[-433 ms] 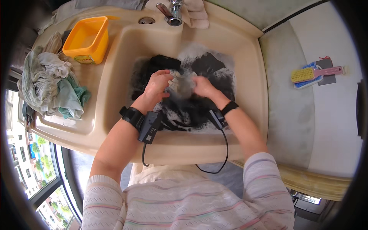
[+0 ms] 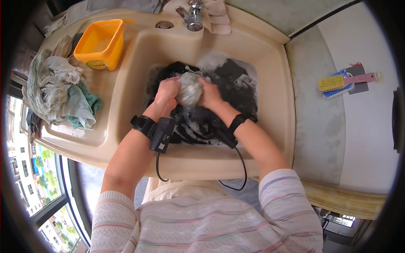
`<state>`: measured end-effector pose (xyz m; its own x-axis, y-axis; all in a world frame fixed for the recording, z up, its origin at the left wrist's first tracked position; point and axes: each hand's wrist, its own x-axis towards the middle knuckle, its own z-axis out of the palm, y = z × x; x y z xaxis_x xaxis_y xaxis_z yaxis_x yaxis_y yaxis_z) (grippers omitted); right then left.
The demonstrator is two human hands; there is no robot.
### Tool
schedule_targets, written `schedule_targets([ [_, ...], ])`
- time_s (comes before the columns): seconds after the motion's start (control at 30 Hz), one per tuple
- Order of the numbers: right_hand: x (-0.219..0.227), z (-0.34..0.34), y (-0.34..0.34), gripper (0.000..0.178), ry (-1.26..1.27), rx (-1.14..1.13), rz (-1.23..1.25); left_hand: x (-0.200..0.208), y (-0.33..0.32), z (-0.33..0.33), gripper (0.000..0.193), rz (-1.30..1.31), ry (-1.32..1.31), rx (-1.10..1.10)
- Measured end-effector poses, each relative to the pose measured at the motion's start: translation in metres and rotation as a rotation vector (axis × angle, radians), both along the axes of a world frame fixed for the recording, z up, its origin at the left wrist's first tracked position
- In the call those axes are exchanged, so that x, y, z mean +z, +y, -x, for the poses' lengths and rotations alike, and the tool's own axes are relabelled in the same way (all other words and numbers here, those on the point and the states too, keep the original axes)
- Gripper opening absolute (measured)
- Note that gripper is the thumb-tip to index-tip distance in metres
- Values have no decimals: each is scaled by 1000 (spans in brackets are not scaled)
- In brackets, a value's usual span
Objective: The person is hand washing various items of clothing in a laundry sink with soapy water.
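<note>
Between my hands, over the middle of the sink, is a rounded greyish-white wet bundle (image 2: 190, 89) with a thin pale loop at its top. Whether it is a wadded cloth or a mesh puff I cannot tell. My left hand (image 2: 168, 92) grips its left side, fingers curled against it. From the right, my right hand (image 2: 209, 92) presses on the other side, its fingertips partly hidden behind the bundle. Below both hands, dark clothes (image 2: 230, 84) lie soaking in soapy water, with white foam (image 2: 213, 59) toward the back.
The beige sink (image 2: 126, 90) has a chrome tap (image 2: 194, 23) at its back. On the left ledge sit a yellow-orange tub (image 2: 99, 57) and a heap of pale and green cloths (image 2: 57, 88). Scrubbing brushes (image 2: 333, 84) hang by the right wall. Dark bands with cabled devices circle both wrists.
My hands have drawn closer together, the right one moving left onto the bundle. The bundle, blurred before, now shows more clearly as a compact ball.
</note>
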<state>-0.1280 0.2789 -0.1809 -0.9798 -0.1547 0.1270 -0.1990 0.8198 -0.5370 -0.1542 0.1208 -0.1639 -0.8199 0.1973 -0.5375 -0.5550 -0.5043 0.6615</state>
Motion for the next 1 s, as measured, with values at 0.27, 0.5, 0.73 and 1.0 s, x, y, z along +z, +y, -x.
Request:
schedule_targets([
  [0.27, -26, -18, 60, 42, -547, -239, -595, 11, -15, -3, 50, 309, 63, -133],
  [0.5, 23, -2, 88, 35, -606, -267, -497, 24, -3, -16, 51, 192, 8, -313],
  [0.73, 141, -35, -5, 33, 52, 270, 116, 28, 10, -23, 59, -236, -350, -536],
  [1.0, 156, -95, -30, 31, -99, 480, 349, 57, -1, -24, 59, -513, -204, -368],
])
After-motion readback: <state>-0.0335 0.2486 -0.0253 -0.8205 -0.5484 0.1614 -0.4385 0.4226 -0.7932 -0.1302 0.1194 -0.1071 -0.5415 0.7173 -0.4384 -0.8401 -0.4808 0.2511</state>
